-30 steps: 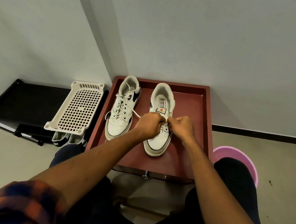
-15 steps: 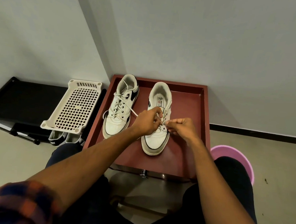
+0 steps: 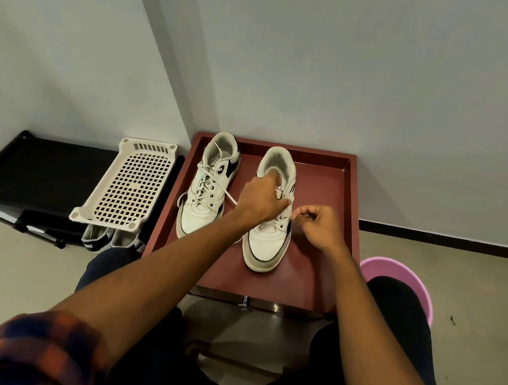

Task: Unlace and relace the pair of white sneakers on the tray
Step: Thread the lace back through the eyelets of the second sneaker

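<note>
The lace (image 3: pixel 291 213) is thin, limp and light, best pinched near its tip, as the right hand (image 3: pixel 319 224) does. The left hand (image 3: pixel 261 200) seems to grip the tongue of the sneaker (image 3: pixel 265 247).

The left sneaker (image 3: pixel 198 217) and right sneaker (image 3: pixel 265 247) are lying side by side in the tray (image 3: pixel 348 184), toes toward the person. The left hand (image 3: pixel 261 199) is gripping the right sneaker from above, the right hand (image 3: pixel 319 222) pinching its lace (image 3: pixel 292 213) just beside it. A rack (image 3: pixel 127 183) is standing left of the tray, a basin (image 3: pixel 391 269) right.
</note>
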The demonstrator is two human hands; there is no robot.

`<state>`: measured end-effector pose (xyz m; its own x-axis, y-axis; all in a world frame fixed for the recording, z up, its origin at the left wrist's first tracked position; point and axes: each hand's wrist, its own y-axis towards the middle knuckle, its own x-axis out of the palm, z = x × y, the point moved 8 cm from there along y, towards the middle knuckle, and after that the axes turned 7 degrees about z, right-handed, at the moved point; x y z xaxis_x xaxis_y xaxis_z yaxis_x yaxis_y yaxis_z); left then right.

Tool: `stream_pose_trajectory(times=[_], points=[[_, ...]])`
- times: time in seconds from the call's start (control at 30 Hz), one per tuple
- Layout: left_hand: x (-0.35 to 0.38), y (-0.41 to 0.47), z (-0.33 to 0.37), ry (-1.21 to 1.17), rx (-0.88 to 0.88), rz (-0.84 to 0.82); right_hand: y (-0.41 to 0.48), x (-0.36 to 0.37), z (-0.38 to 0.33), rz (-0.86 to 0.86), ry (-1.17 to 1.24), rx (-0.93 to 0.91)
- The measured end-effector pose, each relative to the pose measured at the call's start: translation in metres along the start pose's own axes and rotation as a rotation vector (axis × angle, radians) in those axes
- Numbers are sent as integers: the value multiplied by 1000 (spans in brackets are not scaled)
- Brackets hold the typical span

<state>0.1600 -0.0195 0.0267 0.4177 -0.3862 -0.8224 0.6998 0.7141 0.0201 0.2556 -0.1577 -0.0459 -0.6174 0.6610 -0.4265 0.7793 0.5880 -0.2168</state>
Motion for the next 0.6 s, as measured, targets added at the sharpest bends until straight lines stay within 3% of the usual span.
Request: stream_pose_trajectory(times=[0.2, 0.37, 0.47, 0.6], points=[[8, 20, -1, 29, -126, -136, 6, -28, -6, 95, -59, 34], [12, 27, 1, 73, -97, -230, 15, -87, 0, 478, -140, 197], [14, 31, -3, 69, -90, -233, 17, -114, -14, 646, -210, 183], [15, 32, -4, 48, -90, -262, 19, -95, -15, 559, -201, 207]])
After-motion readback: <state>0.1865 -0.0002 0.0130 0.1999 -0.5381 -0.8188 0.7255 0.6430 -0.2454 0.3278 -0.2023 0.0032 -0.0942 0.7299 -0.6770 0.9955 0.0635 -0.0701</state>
